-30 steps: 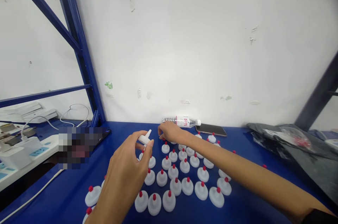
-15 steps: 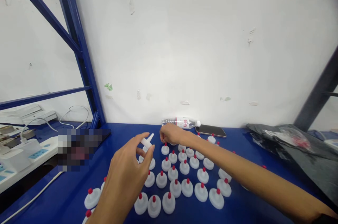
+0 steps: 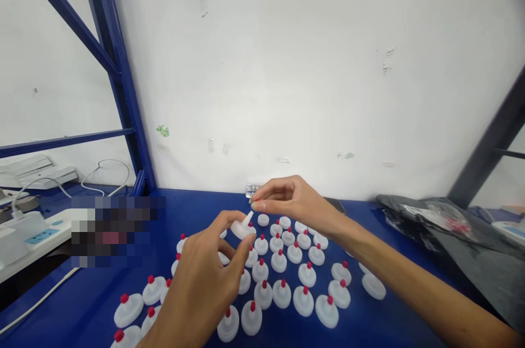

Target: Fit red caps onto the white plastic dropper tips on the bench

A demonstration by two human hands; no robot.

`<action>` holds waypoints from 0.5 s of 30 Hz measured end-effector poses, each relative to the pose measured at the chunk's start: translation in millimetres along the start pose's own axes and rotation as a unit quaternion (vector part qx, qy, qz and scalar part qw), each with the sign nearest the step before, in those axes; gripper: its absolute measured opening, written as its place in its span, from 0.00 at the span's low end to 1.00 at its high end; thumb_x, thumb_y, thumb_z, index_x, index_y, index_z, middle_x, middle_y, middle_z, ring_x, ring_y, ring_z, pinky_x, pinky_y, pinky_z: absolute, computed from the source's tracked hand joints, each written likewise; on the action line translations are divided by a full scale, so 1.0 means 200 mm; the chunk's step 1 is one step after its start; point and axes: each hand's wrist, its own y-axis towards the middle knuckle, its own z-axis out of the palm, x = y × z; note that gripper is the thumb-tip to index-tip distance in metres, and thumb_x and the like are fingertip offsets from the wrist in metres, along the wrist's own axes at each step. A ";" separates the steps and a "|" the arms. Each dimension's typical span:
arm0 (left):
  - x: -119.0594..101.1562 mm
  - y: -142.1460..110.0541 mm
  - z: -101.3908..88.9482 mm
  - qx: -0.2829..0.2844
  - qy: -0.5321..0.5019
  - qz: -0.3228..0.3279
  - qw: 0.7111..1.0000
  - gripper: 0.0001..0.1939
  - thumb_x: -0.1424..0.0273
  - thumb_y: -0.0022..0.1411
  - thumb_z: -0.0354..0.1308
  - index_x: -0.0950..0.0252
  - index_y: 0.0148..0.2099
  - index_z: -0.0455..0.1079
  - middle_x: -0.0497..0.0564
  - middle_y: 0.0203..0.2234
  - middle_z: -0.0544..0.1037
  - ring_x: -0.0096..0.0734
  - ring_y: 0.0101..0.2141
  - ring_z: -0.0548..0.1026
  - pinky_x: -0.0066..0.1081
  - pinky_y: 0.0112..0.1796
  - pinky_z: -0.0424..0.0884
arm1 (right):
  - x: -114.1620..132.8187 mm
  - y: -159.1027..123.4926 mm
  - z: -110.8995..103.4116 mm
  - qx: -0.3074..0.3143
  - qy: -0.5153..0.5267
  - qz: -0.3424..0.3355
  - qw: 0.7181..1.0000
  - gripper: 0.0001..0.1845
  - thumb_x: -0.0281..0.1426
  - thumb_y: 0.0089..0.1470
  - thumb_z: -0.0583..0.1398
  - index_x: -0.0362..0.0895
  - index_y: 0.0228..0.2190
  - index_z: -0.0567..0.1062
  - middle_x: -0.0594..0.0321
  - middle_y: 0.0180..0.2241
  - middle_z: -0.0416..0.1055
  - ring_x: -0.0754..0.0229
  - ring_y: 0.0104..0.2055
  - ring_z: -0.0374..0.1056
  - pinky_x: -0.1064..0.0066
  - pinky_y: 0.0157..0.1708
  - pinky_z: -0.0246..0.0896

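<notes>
Between the thumb and fingers of my left hand (image 3: 205,268) is a white plastic nozzle lid (image 3: 241,231), its bare narrow spout pointing up and slightly right. My right hand (image 3: 291,199) pinches a small red cap (image 3: 257,201), mostly covered by the fingertips, just above the spout's tip. Whether cap and spout touch, I cannot tell. Below and around both hands, several similar white lids (image 3: 303,302) with red caps stand on the blue tabletop (image 3: 361,326). My left hand and wrist hide some of them.
A clear bottle (image 3: 253,190) lies by the wall, mostly behind my right hand. A dark phone (image 3: 335,206) is partly hidden by my right wrist. Black plastic bags (image 3: 443,238) lie at right. White power strips (image 3: 53,230), cables and a blue rack post (image 3: 123,74) stand at left.
My right hand has lifted from among the lids at the back and now holds a red cap over the spout. My left hand has moved slightly right with its lid. The view has shifted a little.
</notes>
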 end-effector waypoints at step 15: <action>-0.09 -0.04 0.01 -0.114 -0.046 0.017 0.992 0.25 0.55 0.64 0.58 0.53 0.61 0.60 0.44 0.34 0.85 0.27 0.15 0.71 0.30 0.22 0.69 | 0.02 -0.01 0.10 -0.014 0.016 -0.037 0.999 0.09 0.34 0.52 0.72 0.46 0.37 0.85 0.62 0.34 0.83 0.60 0.36 0.78 0.69 0.38 0.72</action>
